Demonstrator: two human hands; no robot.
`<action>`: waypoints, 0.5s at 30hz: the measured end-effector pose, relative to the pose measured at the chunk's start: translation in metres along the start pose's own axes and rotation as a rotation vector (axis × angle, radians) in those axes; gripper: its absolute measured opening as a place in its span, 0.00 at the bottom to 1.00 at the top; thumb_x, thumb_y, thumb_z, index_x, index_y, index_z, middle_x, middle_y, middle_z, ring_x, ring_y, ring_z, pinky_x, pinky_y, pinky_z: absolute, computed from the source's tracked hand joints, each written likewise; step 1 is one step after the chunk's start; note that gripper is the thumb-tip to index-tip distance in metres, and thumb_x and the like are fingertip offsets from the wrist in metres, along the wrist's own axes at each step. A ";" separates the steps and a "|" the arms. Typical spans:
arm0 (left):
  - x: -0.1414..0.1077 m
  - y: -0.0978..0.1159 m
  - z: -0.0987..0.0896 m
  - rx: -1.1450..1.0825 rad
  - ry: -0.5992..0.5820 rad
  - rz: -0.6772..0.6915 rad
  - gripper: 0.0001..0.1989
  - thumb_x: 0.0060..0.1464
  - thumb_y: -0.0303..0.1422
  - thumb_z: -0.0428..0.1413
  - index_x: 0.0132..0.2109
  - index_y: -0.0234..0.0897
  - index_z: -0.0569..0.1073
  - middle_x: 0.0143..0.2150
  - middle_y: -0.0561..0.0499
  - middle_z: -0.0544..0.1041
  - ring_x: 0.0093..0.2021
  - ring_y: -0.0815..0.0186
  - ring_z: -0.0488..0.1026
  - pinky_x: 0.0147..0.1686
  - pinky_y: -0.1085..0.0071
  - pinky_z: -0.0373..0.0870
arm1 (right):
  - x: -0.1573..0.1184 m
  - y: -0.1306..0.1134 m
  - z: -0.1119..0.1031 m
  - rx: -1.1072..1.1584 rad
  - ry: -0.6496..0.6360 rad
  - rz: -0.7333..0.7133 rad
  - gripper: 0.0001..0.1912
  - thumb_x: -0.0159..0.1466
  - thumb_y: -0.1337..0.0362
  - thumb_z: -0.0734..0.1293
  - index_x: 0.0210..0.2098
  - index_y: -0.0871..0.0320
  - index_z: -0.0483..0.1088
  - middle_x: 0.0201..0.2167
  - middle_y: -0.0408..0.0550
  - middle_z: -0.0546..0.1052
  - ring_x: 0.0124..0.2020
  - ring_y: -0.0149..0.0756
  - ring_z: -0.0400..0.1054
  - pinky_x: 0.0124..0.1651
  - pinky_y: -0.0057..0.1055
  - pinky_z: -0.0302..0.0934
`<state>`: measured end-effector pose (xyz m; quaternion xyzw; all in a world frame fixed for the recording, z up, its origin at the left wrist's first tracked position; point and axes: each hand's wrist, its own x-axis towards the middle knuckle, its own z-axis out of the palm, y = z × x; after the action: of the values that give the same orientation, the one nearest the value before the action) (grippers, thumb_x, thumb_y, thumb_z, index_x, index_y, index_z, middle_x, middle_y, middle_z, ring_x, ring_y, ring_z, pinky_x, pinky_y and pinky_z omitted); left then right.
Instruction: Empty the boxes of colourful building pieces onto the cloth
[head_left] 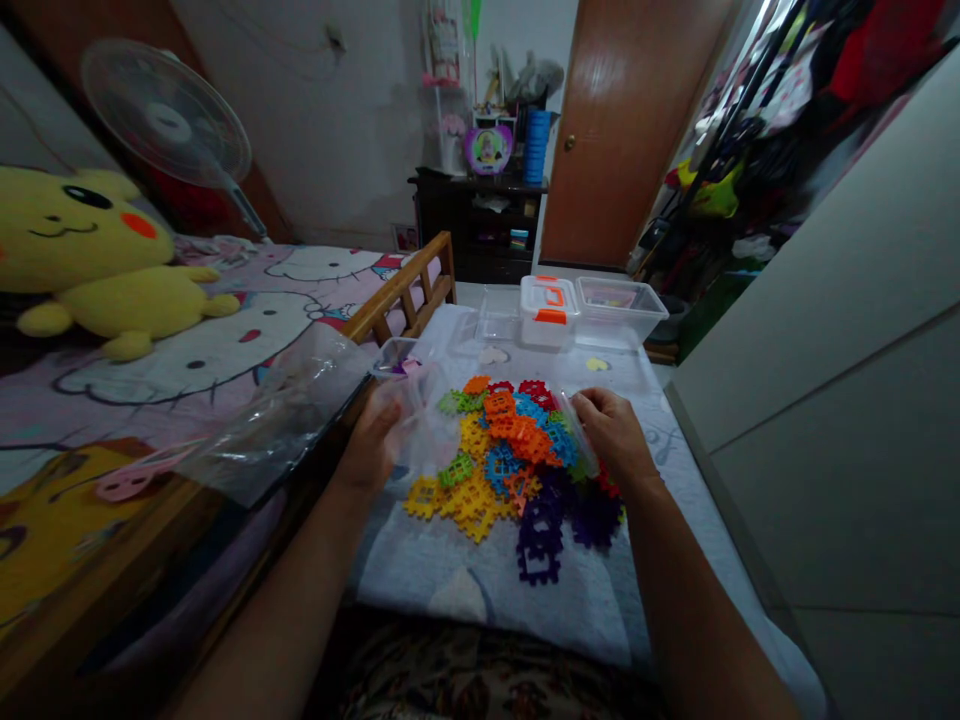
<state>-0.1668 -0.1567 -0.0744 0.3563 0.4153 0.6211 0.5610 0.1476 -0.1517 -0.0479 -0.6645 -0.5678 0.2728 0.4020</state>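
A heap of flat plastic building pieces (pixel 517 440) with notched edges lies on the cloth-covered surface (pixel 397 570). Yellow, orange, blue, green, red and dark purple pieces overlap one another. At the heap's left side, my left hand (pixel 373 440) grips a clear plastic container (pixel 426 430), which looks blurred and tilted. On the right, my right hand (pixel 611 430) pinches a thin clear plastic lid (pixel 577 432), held on edge over the heap. Part of the heap is hidden behind the container and the lid.
Behind the heap stand a lidded box with orange clips (pixel 550 310) and an uncovered clear bin (pixel 619 308). Left of me run a wooden bed rail (pixel 397 290) and a clear plastic bag (pixel 277 410). A white cabinet (pixel 840 400) borders the right side.
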 end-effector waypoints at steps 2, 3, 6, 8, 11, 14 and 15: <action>-0.006 -0.003 -0.005 -0.137 0.020 -0.114 0.27 0.45 0.49 0.68 0.49 0.41 0.73 0.52 0.47 0.76 0.54 0.54 0.74 0.52 0.61 0.73 | 0.001 0.003 0.003 -0.023 -0.018 -0.022 0.15 0.58 0.55 0.62 0.32 0.59 0.75 0.27 0.47 0.76 0.30 0.37 0.68 0.35 0.32 0.58; -0.009 -0.005 -0.006 -0.203 0.015 -0.165 0.27 0.45 0.49 0.67 0.48 0.41 0.73 0.50 0.47 0.77 0.54 0.54 0.74 0.52 0.59 0.73 | 0.001 0.005 0.006 -0.034 -0.032 -0.032 0.16 0.58 0.55 0.62 0.33 0.59 0.76 0.28 0.47 0.76 0.30 0.37 0.68 0.35 0.32 0.58; -0.014 -0.014 -0.004 -0.364 -0.033 -0.276 0.27 0.46 0.50 0.65 0.48 0.39 0.73 0.49 0.45 0.77 0.56 0.51 0.74 0.55 0.54 0.72 | -0.002 0.012 0.012 -0.046 -0.083 -0.040 0.18 0.58 0.55 0.63 0.40 0.59 0.76 0.28 0.47 0.76 0.29 0.36 0.68 0.33 0.32 0.59; -0.016 -0.022 -0.002 -0.429 -0.060 -0.318 0.29 0.47 0.52 0.64 0.50 0.38 0.73 0.50 0.42 0.77 0.57 0.49 0.73 0.56 0.50 0.70 | -0.005 0.016 0.015 -0.049 -0.109 -0.033 0.19 0.58 0.56 0.63 0.44 0.60 0.75 0.30 0.47 0.76 0.28 0.36 0.69 0.32 0.31 0.59; -0.018 -0.030 0.003 -0.467 -0.085 -0.307 0.31 0.47 0.51 0.65 0.53 0.38 0.73 0.52 0.41 0.76 0.57 0.49 0.72 0.58 0.49 0.68 | -0.011 0.020 0.016 -0.063 -0.130 -0.032 0.19 0.59 0.57 0.63 0.46 0.59 0.74 0.32 0.47 0.76 0.27 0.34 0.69 0.31 0.31 0.59; -0.020 -0.031 0.009 -0.425 -0.124 -0.230 0.31 0.44 0.47 0.68 0.54 0.40 0.74 0.54 0.43 0.76 0.59 0.48 0.71 0.58 0.51 0.68 | -0.015 0.023 0.015 -0.067 -0.120 -0.053 0.18 0.60 0.57 0.63 0.47 0.58 0.74 0.32 0.47 0.77 0.27 0.34 0.69 0.31 0.31 0.60; -0.020 -0.030 0.012 -0.400 -0.136 -0.203 0.31 0.43 0.45 0.69 0.54 0.40 0.74 0.55 0.43 0.76 0.59 0.48 0.70 0.58 0.53 0.68 | -0.017 0.024 0.015 -0.071 -0.112 -0.058 0.18 0.61 0.57 0.63 0.46 0.58 0.73 0.31 0.47 0.77 0.27 0.34 0.69 0.31 0.31 0.60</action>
<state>-0.1420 -0.1745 -0.0965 0.2354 0.2789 0.6060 0.7068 0.1448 -0.1652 -0.0779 -0.6455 -0.6177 0.2776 0.3532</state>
